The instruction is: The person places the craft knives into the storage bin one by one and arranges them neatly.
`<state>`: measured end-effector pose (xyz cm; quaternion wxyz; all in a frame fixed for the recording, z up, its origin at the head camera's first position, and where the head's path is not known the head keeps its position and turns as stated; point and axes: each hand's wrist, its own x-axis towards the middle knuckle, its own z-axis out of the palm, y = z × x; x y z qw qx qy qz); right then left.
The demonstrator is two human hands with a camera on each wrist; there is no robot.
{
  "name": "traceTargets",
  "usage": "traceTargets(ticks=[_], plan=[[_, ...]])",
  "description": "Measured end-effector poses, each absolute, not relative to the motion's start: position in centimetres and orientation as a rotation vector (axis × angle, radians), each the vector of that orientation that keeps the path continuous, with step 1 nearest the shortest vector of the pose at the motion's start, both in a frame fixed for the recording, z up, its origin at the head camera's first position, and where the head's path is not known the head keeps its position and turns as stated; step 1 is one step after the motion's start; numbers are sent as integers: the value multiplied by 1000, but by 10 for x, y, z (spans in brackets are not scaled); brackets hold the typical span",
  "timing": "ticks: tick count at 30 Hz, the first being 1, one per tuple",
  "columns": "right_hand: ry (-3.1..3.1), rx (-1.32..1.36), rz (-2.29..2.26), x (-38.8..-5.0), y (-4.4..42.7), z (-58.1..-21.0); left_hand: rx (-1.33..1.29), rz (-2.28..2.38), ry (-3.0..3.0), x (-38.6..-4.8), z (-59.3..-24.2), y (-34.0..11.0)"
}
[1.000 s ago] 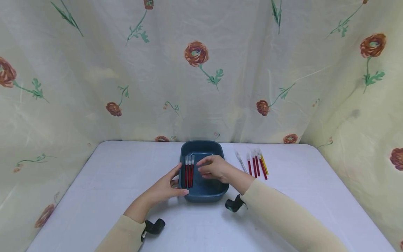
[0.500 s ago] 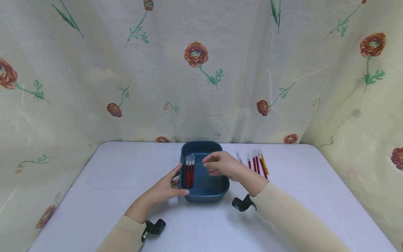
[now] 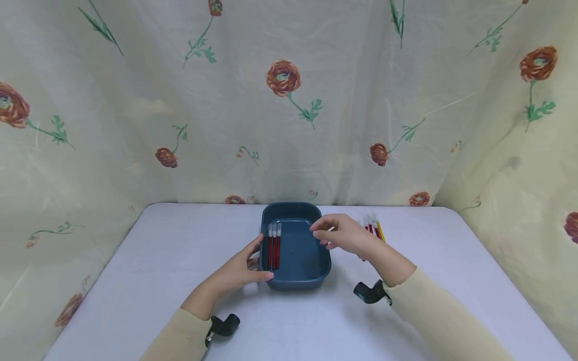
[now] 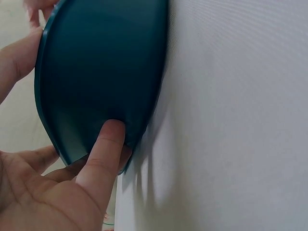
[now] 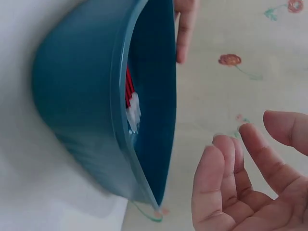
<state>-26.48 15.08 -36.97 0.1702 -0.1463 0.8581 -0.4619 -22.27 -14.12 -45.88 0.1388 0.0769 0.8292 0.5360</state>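
A dark blue tray (image 3: 298,285) stands on the table, with three thin red sticks with clear caps (image 3: 274,250) lying side by side along its left inside. My left hand (image 3: 239,268) holds the tray's left side, thumb at the near rim; in the left wrist view one finger presses the outer wall. My right hand (image 3: 345,233) hovers at the tray's right rim, and the right wrist view shows its fingers loosely bent with nothing between them. Beyond it lie several more capped sticks (image 3: 372,225), red and yellow, partly hidden by the hand and forearm.
The white table (image 3: 189,235) runs back to a flower-patterned curtain (image 3: 203,150), which also hangs at both sides. A black wrist camera (image 3: 226,325) sits on the left wrist, another camera (image 3: 369,292) on the right.
My right hand has moved from over the tray to its right rim, covering more of the sticks on the table. The left hand and the sticks inside the tray have stayed put.
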Motion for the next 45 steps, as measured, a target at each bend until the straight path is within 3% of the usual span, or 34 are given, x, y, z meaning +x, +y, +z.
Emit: traceTargets(ticks=[16, 25, 45], plan=[[2655, -495, -1127, -251, 213, -365, 228, 1561, 2385, -221, -459, -139], [2694, -481, -1159, -258, 245, -384, 214, 1544, 2405, -219, -459, -139], [2698, -44, -1255, -291, 289, -442, 232, 1549, 2399, -219, -463, -140]])
